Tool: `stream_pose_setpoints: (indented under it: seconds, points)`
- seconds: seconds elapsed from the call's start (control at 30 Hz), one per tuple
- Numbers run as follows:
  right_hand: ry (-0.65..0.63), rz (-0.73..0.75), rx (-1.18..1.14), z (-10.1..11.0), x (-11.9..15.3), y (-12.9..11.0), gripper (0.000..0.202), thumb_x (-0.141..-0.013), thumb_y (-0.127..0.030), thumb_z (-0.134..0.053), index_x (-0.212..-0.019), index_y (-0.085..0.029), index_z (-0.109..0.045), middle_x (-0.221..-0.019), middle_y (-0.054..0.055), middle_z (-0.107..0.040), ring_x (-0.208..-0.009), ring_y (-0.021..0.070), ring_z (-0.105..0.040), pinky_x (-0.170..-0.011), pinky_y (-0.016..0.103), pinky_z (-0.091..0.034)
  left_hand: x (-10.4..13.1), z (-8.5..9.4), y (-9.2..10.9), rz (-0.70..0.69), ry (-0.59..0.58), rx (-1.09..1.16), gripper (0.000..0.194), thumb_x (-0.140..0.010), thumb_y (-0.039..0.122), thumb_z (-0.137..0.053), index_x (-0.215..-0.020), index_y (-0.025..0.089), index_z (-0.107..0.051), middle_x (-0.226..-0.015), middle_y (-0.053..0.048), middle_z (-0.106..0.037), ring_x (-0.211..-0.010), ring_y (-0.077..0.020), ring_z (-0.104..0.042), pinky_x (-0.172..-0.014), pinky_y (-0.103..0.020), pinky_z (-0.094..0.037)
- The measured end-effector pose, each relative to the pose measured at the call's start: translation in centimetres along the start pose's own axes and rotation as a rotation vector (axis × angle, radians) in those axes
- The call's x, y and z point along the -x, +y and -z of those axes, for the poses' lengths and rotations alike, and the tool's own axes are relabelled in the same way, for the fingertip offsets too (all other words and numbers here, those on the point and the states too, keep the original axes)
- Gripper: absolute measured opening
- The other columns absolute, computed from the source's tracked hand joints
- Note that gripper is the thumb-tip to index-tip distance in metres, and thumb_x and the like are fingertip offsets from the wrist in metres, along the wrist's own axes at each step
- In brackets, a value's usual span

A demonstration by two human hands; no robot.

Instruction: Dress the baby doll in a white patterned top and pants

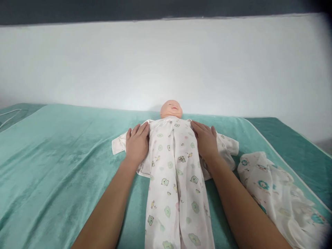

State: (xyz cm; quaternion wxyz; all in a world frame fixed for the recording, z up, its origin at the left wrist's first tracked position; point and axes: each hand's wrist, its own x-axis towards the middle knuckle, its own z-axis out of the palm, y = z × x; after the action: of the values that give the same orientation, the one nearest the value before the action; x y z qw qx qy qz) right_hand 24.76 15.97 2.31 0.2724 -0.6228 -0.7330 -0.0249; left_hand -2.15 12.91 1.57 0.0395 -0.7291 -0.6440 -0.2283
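Note:
A baby doll (171, 109) lies face up, its head near the wall. Over its body, from the neck down, is spread a pair of white baby pants (169, 164) printed with green animals, both legs running toward me. Under them shows a white long-sleeved baby top (119, 144), its sleeves out to either side. My left hand (137, 143) rests flat along the left edge of the pants, on the top. On the opposite edge my right hand (205, 141) lies flat, fingers stretched toward the doll's shoulder. The doll's limbs are hidden by cloth.
A crumpled white cloth (275, 193) with blue-green animal prints lies at the right, close to my right forearm. The teal plush sheet (64, 148) has wrinkles at the left. Behind the doll stands a white wall (166, 65). A white cable (10, 117) lies at the far left.

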Motion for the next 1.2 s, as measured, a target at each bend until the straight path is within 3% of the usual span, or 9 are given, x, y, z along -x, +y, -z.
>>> stream_pose_setpoints:
  seconds: [0.27,0.37,0.5,0.6,0.7,0.77,0.9,1.03,1.2]
  points:
    - [-0.063,-0.244,0.073,0.5,-1.8,3.0,0.046,-0.088,-0.015,-0.036,-0.116,-0.02,-0.073,-0.123,0.009,-0.071,-0.113,0.0302,-0.063,-0.107,0.052,-0.037,-0.4,0.7,-2.3,0.264,0.019,-0.012,0.051,-0.094,0.014,-0.037,-0.139,0.028,-0.056,-0.143,-0.006,-0.059,-0.126,-0.0295,-0.055,-0.104,-0.048,-0.044]
    - [0.009,-0.254,0.044,0.6,-1.5,3.8,0.046,-0.087,-0.015,-0.038,-0.116,-0.018,-0.074,-0.123,0.011,-0.071,-0.114,0.031,-0.063,-0.104,0.051,-0.041,-0.4,0.6,-2.4,0.182,0.055,0.015,0.057,-0.091,0.008,-0.035,-0.141,0.028,-0.055,-0.146,-0.007,-0.055,-0.128,-0.0287,-0.053,-0.103,-0.047,-0.044]
    - [0.249,-0.112,-0.071,1.1,-0.3,2.2,0.042,-0.088,-0.018,-0.042,-0.117,-0.017,-0.071,-0.127,0.013,-0.068,-0.121,0.0298,-0.058,-0.109,0.053,-0.039,-0.6,0.3,-1.8,0.011,0.061,0.082,0.049,-0.092,0.014,-0.041,-0.135,0.029,-0.059,-0.147,-0.003,-0.054,-0.134,-0.025,-0.047,-0.11,-0.044,-0.038]
    - [0.318,-0.1,-0.285,2.9,0.3,-1.6,0.035,-0.089,-0.025,-0.048,-0.115,-0.018,-0.07,-0.124,0.011,-0.069,-0.119,0.0261,-0.06,-0.106,0.046,-0.045,-0.8,0.4,-1.3,0.1,0.042,0.066,0.044,-0.094,0.027,-0.046,-0.136,0.032,-0.058,-0.139,-0.003,-0.06,-0.129,-0.0271,-0.05,-0.109,-0.047,-0.037]
    - [0.147,-0.14,-0.452,4.7,-0.4,-7.5,0.028,-0.09,-0.032,-0.053,-0.111,-0.023,-0.07,-0.113,0.006,-0.073,-0.105,0.0235,-0.066,-0.095,0.041,-0.051,-0.9,0.7,-1.0,0.188,0.005,0.047,0.044,-0.093,0.028,-0.046,-0.136,0.034,-0.056,-0.132,-0.003,-0.064,-0.122,-0.0279,-0.054,-0.106,-0.047,-0.038]
    - [-0.085,0.031,-0.453,4.8,-1.7,-11.9,0.027,-0.088,-0.029,-0.055,-0.111,-0.024,-0.068,-0.114,0.004,-0.072,-0.104,0.021,-0.066,-0.094,0.035,-0.05,-0.8,1.0,-1.0,0.202,-0.02,0.052,0.045,-0.092,0.028,-0.046,-0.136,0.034,-0.055,-0.131,-0.003,-0.065,-0.122,-0.0278,-0.054,-0.106,-0.047,-0.037]
    - [-0.56,0.336,0.094,1.9,-4.9,-18.6,0.023,-0.085,-0.017,-0.055,-0.104,-0.022,-0.066,-0.106,0.007,-0.072,-0.096,0.0216,-0.066,-0.081,0.032,-0.05,-0.7,1.4,-1.3,0.212,-0.066,0.084,0.042,-0.091,0.029,-0.048,-0.131,0.028,-0.058,-0.135,-0.005,-0.062,-0.126,-0.0282,-0.051,-0.109,-0.046,-0.035]
    - [-0.556,0.405,0.22,-1.1,-6.3,-19.5,0.033,-0.081,-0.017,-0.062,-0.114,-0.018,-0.061,-0.118,0.012,-0.067,-0.111,0.0276,-0.059,-0.087,0.037,-0.046,-0.7,1.3,-1.8,0.223,-0.088,0.099,0.043,-0.088,0.029,-0.052,-0.13,0.025,-0.057,-0.136,-0.008,-0.062,-0.129,-0.0291,-0.049,-0.112,-0.047,-0.032]
    - [-0.57,0.438,0.318,-2.2,-6.1,-17.9,0.034,-0.083,-0.025,-0.067,-0.116,-0.018,-0.064,-0.119,0.013,-0.067,-0.114,0.0296,-0.057,-0.096,0.042,-0.039,-1.0,1.2,-2.2,0.211,-0.1,0.101,0.053,-0.084,0.027,-0.057,-0.137,0.029,-0.052,-0.138,-0.006,-0.06,-0.132,-0.0296,-0.048,-0.113,-0.048,-0.031]
